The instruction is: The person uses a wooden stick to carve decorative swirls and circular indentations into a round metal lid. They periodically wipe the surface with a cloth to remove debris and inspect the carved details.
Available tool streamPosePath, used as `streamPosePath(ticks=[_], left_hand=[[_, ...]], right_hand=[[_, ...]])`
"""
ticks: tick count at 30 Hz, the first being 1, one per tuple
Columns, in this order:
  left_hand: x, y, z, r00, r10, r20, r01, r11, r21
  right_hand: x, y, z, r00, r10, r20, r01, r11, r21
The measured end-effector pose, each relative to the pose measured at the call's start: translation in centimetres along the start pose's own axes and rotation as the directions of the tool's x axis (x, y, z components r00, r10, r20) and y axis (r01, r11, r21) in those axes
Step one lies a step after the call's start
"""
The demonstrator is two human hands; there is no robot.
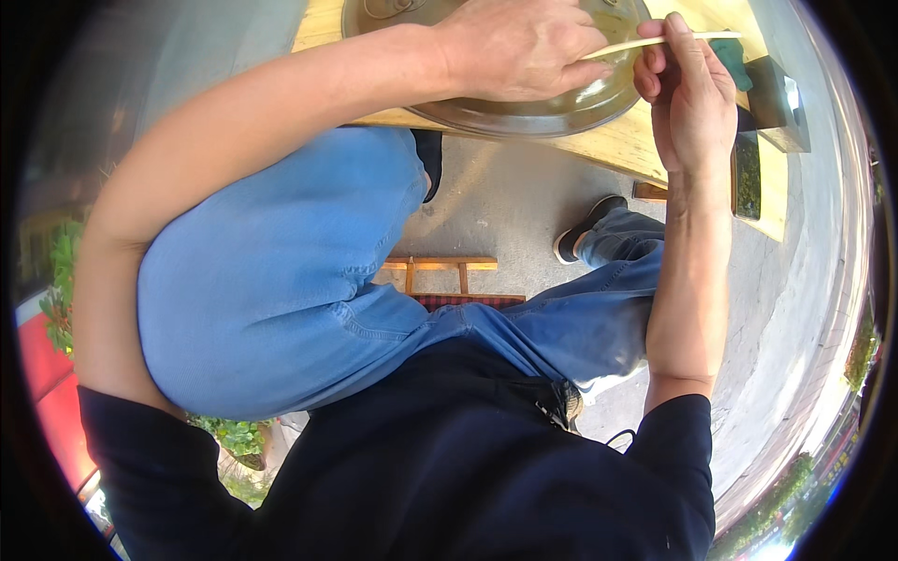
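Two hands up at the top of the head view, both on one thin pale stick. Left hand reached across from the left and laid over a round metal pan, fingers curled shut, thumb and forefinger pinching the stick's near end. Right hand just beside the pan's right rim, fingers closed round the stick farther along, forefinger laid up against it, far tip poking out past the knuckles. Stick held level, just above the pan's right part; touching the metal or not, cannot tell. By the look of it, caught mid-handling of the stick over the pan, with both grips tight. For the next move, judged from this: steady pinch at both ends and gentle force, given how slender the stick looks. Pan resting on a wooden table, shallow and glossy; visible part seemingly bare, the rest hidden under the left hand, so contents not to be told. Dark box at the table's right edge, inside unseen, with something green just beside it. Below, blue-jeaned knees and a small wooden stool on grey ground.
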State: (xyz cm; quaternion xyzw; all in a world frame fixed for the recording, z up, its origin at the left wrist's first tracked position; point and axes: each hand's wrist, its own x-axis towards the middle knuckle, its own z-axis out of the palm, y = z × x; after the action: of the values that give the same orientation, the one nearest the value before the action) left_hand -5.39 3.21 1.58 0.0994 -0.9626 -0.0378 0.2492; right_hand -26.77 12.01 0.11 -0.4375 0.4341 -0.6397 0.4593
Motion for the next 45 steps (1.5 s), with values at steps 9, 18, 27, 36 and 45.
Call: streamPosePath(ticks=[9, 18, 27, 36, 45], left_hand=[[-2.6, 0.3, 0.3, 0.957, -0.181, 0.224, 0.227, 0.953, -0.198], [-2.5, -1.6, -0.1, 0.985, -0.149, -0.081, 0.131, 0.973, -0.19], [-4.5, -3.1, 1.3, 0.985, -0.174, -0.02, 0.175, 0.981, 0.081], [-5.2, -2.9, 0.6, 0.987, -0.159, 0.009, 0.158, 0.985, 0.069], [-4.6, -2.3, -0.1, 0.988, -0.092, 0.127, 0.09, 0.996, 0.018]], right_hand=[[-3.0, 0.2, 1.8, 0.996, 0.086, -0.018, -0.088, 0.985, -0.15], [-4.8, 1.6, 1.0, 0.944, 0.319, 0.083, -0.293, 0.927, -0.232], [-5.7, 2.8, 2.5, 0.938, 0.328, 0.115, -0.259, 0.879, -0.4], [-5.7, 2.3, 3.3, 0.928, 0.334, 0.164, -0.249, 0.885, -0.394], [-5.6, 2.8, 2.6, 0.931, 0.287, 0.227, -0.182, 0.901, -0.395]])
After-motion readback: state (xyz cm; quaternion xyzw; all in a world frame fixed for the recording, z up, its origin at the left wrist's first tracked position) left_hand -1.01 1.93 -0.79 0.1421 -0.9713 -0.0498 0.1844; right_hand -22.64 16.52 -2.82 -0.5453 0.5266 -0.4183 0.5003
